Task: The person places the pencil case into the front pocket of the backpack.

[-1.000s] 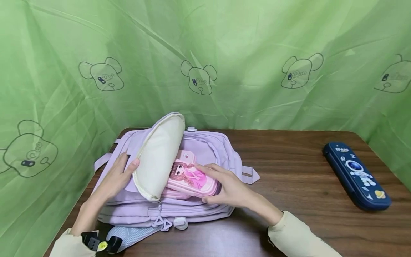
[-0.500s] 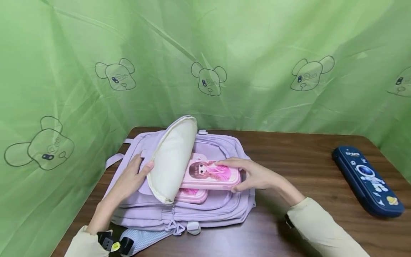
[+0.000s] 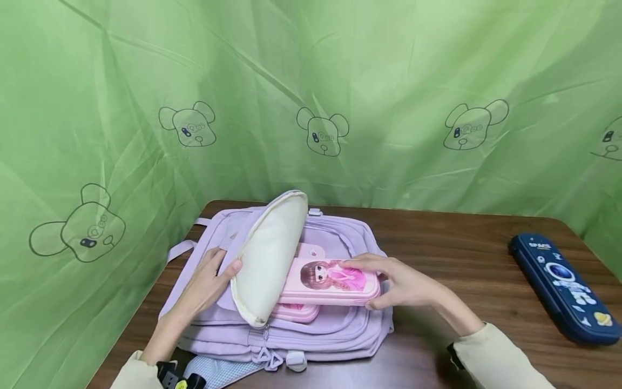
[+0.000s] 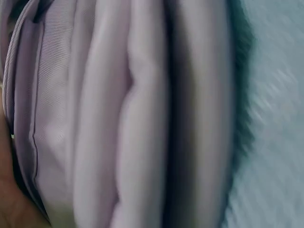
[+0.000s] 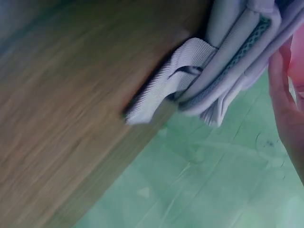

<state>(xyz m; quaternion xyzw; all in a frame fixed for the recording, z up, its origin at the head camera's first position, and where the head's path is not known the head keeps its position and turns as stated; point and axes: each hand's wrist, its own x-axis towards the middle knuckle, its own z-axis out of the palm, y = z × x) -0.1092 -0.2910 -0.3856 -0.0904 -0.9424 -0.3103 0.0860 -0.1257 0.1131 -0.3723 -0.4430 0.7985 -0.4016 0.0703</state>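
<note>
A pale purple backpack [image 3: 340, 343] lies on the table, its front flap [image 3: 272, 254] folded up to show a cream lining. My left hand [image 3: 206, 286] pinches the flap's edge, thumb against the lining side. With thumb and fingers my right hand [image 3: 405, 283] grips the right end of a pink pencil case [image 3: 335, 280] printed with a doll-like girl. The case's left end is hidden behind the flap. Below it, a second pink case [image 3: 298, 313] shows partly from under the flap. Purple fabric [image 4: 104, 118] fills much of the left wrist view; the pink case [image 5: 298, 52] appears at the right wrist view's edge.
On the right of the brown wooden table [image 3: 452, 243] lies a navy pencil case [image 3: 566, 289] with an astronaut print. A green curtain [image 3: 389, 97] with bear-head drawings hangs behind. Straps and zipper pulls [image 3: 267, 357] hang from the backpack's front.
My right hand has drawn the pink pencil case rightward, further out from the flap, and it now lies more level. My left hand keeps hold of the flap. The head view has shifted.
</note>
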